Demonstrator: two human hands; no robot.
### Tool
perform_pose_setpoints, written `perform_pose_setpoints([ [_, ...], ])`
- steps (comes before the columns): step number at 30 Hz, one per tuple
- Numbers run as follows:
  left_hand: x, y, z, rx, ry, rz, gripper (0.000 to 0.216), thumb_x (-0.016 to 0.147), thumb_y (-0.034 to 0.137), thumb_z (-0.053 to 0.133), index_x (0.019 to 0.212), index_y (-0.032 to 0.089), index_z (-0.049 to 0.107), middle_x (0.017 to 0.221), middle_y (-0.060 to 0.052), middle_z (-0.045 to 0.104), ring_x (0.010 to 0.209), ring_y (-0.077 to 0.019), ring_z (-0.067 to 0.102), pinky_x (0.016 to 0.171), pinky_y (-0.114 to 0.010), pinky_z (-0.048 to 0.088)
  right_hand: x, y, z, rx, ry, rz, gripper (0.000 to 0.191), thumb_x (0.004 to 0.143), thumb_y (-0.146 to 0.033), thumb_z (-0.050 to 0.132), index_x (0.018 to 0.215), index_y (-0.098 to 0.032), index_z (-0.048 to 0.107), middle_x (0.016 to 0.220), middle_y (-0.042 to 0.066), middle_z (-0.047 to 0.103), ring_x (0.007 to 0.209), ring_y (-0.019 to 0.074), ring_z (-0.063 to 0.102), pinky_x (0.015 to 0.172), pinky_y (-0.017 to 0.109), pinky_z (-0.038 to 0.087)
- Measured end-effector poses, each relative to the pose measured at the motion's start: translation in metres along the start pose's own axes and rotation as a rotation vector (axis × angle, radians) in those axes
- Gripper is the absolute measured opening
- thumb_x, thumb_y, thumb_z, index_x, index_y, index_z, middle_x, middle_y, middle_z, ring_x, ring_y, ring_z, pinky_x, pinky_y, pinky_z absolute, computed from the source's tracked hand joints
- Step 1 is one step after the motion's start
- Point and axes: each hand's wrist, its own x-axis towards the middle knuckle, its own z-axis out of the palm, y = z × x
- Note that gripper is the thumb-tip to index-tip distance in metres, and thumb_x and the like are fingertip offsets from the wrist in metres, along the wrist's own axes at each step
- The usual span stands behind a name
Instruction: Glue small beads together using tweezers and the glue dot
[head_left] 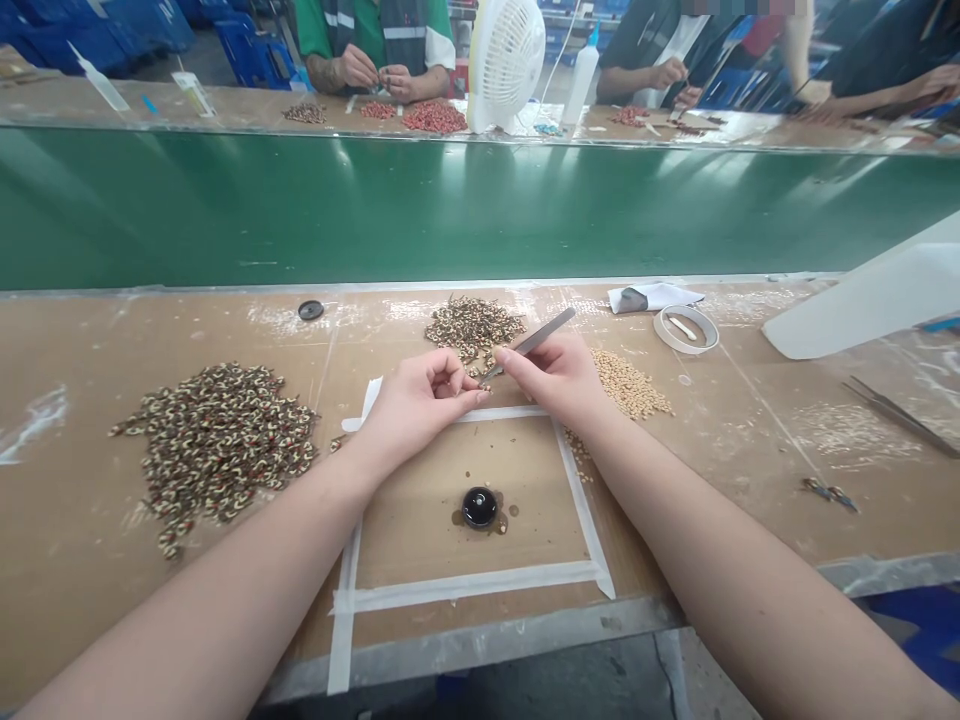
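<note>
My left hand (420,398) is curled in a pinch on a small part at its fingertips, too small to make out. My right hand (559,375) grips metal tweezers (534,340), whose tips point at that pinched part. Both hands hover over the top edge of a white tape square (577,490) on the brown bench. A small pile of patterned pieces (472,326) lies just behind the hands. A big pile of the same pieces (217,440) is at the left. Pale beige beads (628,385) lie to the right of my right hand.
A black cap with dark drops (480,507) sits inside the tape square. A tape roll (685,329), a white cloth (652,297), spare tweezers (896,413) and a white object (870,295) are at the right. Beyond the green conveyor (450,205), other people work near a white fan (506,60).
</note>
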Motion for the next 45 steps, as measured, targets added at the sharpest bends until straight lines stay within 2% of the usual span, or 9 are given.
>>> perform_pose_setpoints([
  [4, -0.0002, -0.0008, 0.0003, 0.058, -0.023, -0.019, 0.035, 0.082, 0.032, 0.084, 0.075, 0.021, 0.052, 0.09, -0.001, 0.076, 0.067, -0.0112, 0.056, 0.063, -0.028, 0.043, -0.0007, 0.0017, 0.0005, -0.023, 0.009, -0.011, 0.041, 0.092, -0.052, 0.075, 0.069, -0.018, 0.07, 0.06, -0.001, 0.054, 0.059, 0.0124, 0.045, 0.055, 0.029, 0.034],
  [9, -0.0011, 0.0002, 0.0007, 0.102, -0.063, -0.029, 0.032, 0.083, 0.034, 0.083, 0.077, 0.021, 0.054, 0.087, -0.001, 0.075, 0.066, -0.0125, 0.057, 0.062, -0.028, 0.044, -0.0008, 0.0015, 0.0006, -0.044, 0.004, -0.012, 0.04, 0.092, -0.052, 0.074, 0.069, -0.019, 0.071, 0.064, 0.0, 0.058, 0.063, 0.0132, 0.047, 0.058, 0.03, 0.037],
  [27, -0.0014, -0.0019, -0.0002, 0.102, -0.061, -0.046, 0.023, 0.084, 0.036, 0.082, 0.085, 0.022, 0.063, 0.081, 0.0, 0.072, 0.063, -0.0123, 0.053, 0.059, -0.027, 0.041, -0.0011, 0.0031, 0.001, -0.06, -0.01, 0.0, 0.039, 0.093, -0.052, 0.073, 0.074, -0.019, 0.076, 0.065, 0.001, 0.06, 0.064, 0.0139, 0.049, 0.059, 0.031, 0.038],
  [30, -0.0013, -0.0005, -0.0003, 0.097, -0.058, -0.043, 0.024, 0.084, 0.035, 0.082, 0.084, 0.022, 0.062, 0.079, 0.001, 0.069, 0.063, -0.0124, 0.053, 0.06, -0.027, 0.041, -0.0012, 0.0026, 0.0009, -0.057, -0.013, -0.007, 0.039, 0.093, -0.052, 0.073, 0.073, -0.019, 0.075, 0.064, 0.001, 0.059, 0.063, 0.0136, 0.048, 0.058, 0.031, 0.037],
  [35, -0.0013, 0.0009, -0.0001, 0.079, -0.047, -0.01, 0.036, 0.084, 0.034, 0.082, 0.073, 0.021, 0.05, 0.079, 0.0, 0.068, 0.064, -0.0118, 0.051, 0.061, -0.027, 0.039, -0.001, 0.0031, 0.0013, -0.059, -0.013, -0.003, 0.041, 0.093, -0.054, 0.073, 0.071, -0.019, 0.074, 0.064, 0.001, 0.058, 0.062, 0.0138, 0.047, 0.058, 0.031, 0.037],
  [41, -0.0013, 0.0004, -0.0003, 0.049, -0.043, -0.022, 0.024, 0.084, 0.037, 0.084, 0.085, 0.022, 0.065, 0.073, 0.002, 0.062, 0.062, -0.012, 0.049, 0.06, -0.027, 0.038, -0.0014, 0.003, 0.0011, -0.049, -0.01, 0.005, 0.039, 0.094, -0.054, 0.074, 0.074, -0.02, 0.076, 0.066, 0.002, 0.061, 0.065, 0.0149, 0.05, 0.059, 0.031, 0.039],
  [45, -0.0015, 0.0014, -0.0007, 0.057, -0.036, -0.01, 0.032, 0.084, 0.036, 0.084, 0.077, 0.021, 0.057, 0.079, 0.001, 0.066, 0.063, -0.0111, 0.047, 0.06, -0.027, 0.038, -0.0013, 0.0021, 0.0007, -0.041, -0.007, 0.001, 0.039, 0.093, -0.053, 0.074, 0.073, -0.02, 0.075, 0.066, 0.002, 0.062, 0.065, 0.0147, 0.05, 0.059, 0.031, 0.039],
])
